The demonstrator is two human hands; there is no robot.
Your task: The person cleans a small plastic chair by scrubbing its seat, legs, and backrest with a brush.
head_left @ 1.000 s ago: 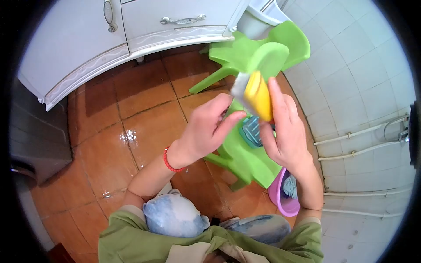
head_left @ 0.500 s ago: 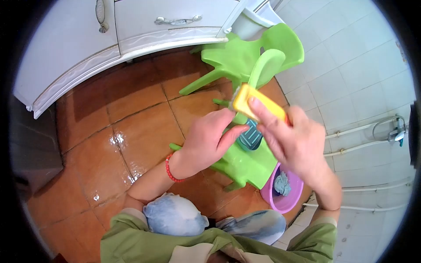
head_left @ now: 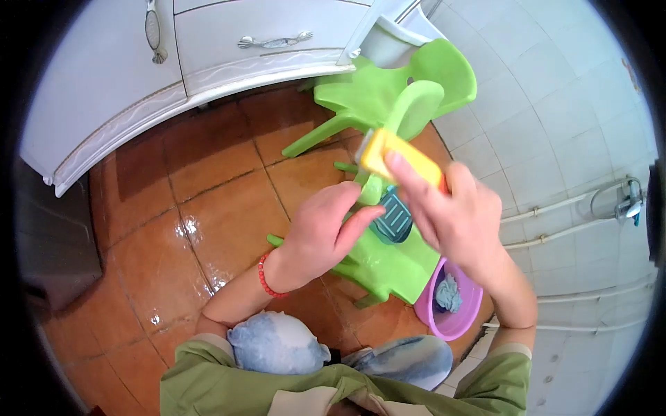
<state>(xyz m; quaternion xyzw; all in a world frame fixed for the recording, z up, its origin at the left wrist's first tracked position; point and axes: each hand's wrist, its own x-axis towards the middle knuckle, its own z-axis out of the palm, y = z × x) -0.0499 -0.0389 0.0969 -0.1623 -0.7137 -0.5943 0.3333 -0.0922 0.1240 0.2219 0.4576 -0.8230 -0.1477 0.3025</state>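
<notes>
A yellow scrubbing brush [head_left: 413,161] is gripped from above by my right hand [head_left: 458,218]; its pale bristle edge faces left, beside the upright back of a green plastic chair [head_left: 402,267]. My left hand [head_left: 319,229], with a red bead bracelet at the wrist, is at the side of that chair back. Its fingers and thumb close around a green part there, though the fingertips are partly hidden. Between my hands, a teal slotted soap dish [head_left: 394,220] rests on the wet-looking chair seat.
Another green chair [head_left: 440,76] stands behind, by white cabinets [head_left: 277,17]. A purple basin [head_left: 472,305] with a bluish cloth [head_left: 448,292] sits on the floor at right. Pipes and a tap [head_left: 630,206] run along the tiled wall. The orange tile floor [head_left: 229,208] shines wet.
My right hand and the scrubbing brush have shifted slightly left. My left hand has moved a little down and left, still at the chair back. The view has tilted slightly.
</notes>
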